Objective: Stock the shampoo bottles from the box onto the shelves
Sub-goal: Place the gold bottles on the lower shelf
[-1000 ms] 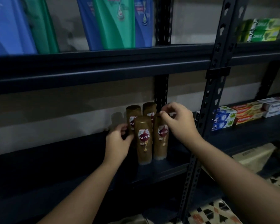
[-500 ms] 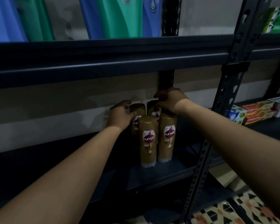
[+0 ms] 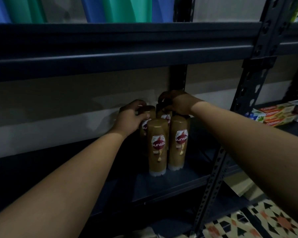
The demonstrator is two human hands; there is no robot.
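A: Sunsilk shampoo bottles (image 3: 157, 146), gold-brown, stand upright in a tight cluster on the dark shelf (image 3: 170, 184), two in front and at least two behind. How do the hands lie?

B: The left hand (image 3: 129, 117) is curled round the cap end of the rear left bottle (image 3: 145, 114), thumb on its near side. The right hand (image 3: 176, 102) grips the top of the rear right bottle (image 3: 165, 115), fingers bent over it from above. The two hands are near one another but apart, one bottle each.

A: And the front pair?

B: The front left bottle (image 3: 157, 146) and the front right bottle (image 3: 178, 141) touch side by side, labels forward, clear caps down on the shelf. Neither hand touches them.

A: Surroundings?

B: A perforated upright post (image 3: 178, 78) rises just behind the cluster; a second post (image 3: 220, 160) stands to the right at the shelf's front edge. On the shelf above, blue and green bottles (image 3: 122, 9) show only their lower parts. Far right, toothpaste boxes (image 3: 277, 115) lie stacked on the neighbouring shelf. Patterned floor tiles (image 3: 258, 220) appear bottom right.
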